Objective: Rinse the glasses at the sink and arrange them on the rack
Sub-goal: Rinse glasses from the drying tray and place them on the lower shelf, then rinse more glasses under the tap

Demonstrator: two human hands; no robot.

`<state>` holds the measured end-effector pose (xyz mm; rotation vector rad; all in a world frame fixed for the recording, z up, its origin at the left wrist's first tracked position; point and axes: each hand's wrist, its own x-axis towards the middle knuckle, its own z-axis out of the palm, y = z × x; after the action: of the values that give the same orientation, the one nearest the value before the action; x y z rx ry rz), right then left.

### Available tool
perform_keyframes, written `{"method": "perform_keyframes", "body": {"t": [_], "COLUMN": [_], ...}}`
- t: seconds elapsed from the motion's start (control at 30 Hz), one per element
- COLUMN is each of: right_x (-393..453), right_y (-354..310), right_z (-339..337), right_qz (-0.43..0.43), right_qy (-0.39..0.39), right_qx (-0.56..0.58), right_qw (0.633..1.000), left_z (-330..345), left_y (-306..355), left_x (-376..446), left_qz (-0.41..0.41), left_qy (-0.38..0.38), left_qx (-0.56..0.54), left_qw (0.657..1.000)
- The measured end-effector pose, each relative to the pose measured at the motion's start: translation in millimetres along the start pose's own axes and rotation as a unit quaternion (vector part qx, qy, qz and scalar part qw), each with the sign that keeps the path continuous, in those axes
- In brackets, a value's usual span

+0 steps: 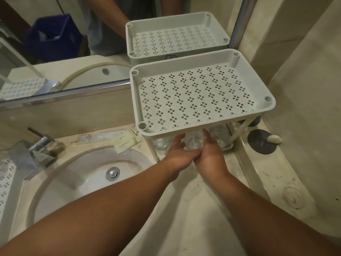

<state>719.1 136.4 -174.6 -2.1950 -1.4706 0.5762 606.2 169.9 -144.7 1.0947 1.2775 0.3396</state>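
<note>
1. Both hands hold one clear glass between them, just under the front edge of the rack's top tray; left hand grip curled on its 9 o'clock side, right hand grip curled on its 3 o'clock side.
2. Glass is at the lower level of the rack, lying tilted with its mouth or base facing the camera; cannot tell which.
3. Two more clear glasses on the lower level: one at 9 o'clock of the held glass, one at 3 o'clock.
4. Top tray is white, perforated, on white legs, standing on the bench.
5. Sink at 9 o'clock of the hands, metal drain in the bowl, chrome faucet farther at 9 o'clock.
6. Paper sachets on the bench between sink and rack.
7. Mirror at 12 o'clock reflects the tray.
8. Soap bar on a dark round disc at 3 o'clock.
</note>
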Motion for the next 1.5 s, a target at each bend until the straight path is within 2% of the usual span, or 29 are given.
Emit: {"method": "perform_keyframes", "body": {"t": [0.13,0.2,0.33,0.6,0.73,0.87,0.97,1.13,1.37,1.5], "right_x": [-9,-9,0,2,-3,-18,-29,-42,-67,-89], "right_y": [3,5,11,14,5,2,3,3,-23,-43], "right_z": [1,4,15,19,14,12,13,5,-2,8], "right_qz": [-0.002,-0.004,0.02,0.052,0.075,0.044,0.007,0.019,0.024,0.02], "right_qy": [0.011,0.015,-0.003,-0.026,-0.036,0.022,0.026,-0.037,0.025,0.033], "right_qx": [0.108,0.118,0.004,-0.091,-0.033,0.049,0.026,0.002,0.023,0.067], "right_qw": [0.994,0.993,1.0,0.994,0.996,0.998,0.999,0.999,0.999,0.997], "left_z": [0,0,0,-5,-6,-6,-9,-16,-42,-68], "left_y": [-2,-3,-5,-8,-8,-12,-15,-17,-23,-33], "left_x": [3,4,3,-3,-4,-12,-17,-26,-44,-59], "left_qz": [-0.007,-0.006,0.005,0.006,0.007,0.032,0.047,0.044,0.061,0.058], "left_qy": [-0.006,-0.007,-0.011,-0.039,-0.036,-0.005,-0.027,-0.055,-0.028,-0.006], "left_qx": [0.016,0.021,0.044,0.078,0.083,0.089,0.136,0.204,0.191,0.166], "left_qw": [1.0,1.0,0.999,0.996,0.996,0.995,0.989,0.977,0.979,0.984]}}
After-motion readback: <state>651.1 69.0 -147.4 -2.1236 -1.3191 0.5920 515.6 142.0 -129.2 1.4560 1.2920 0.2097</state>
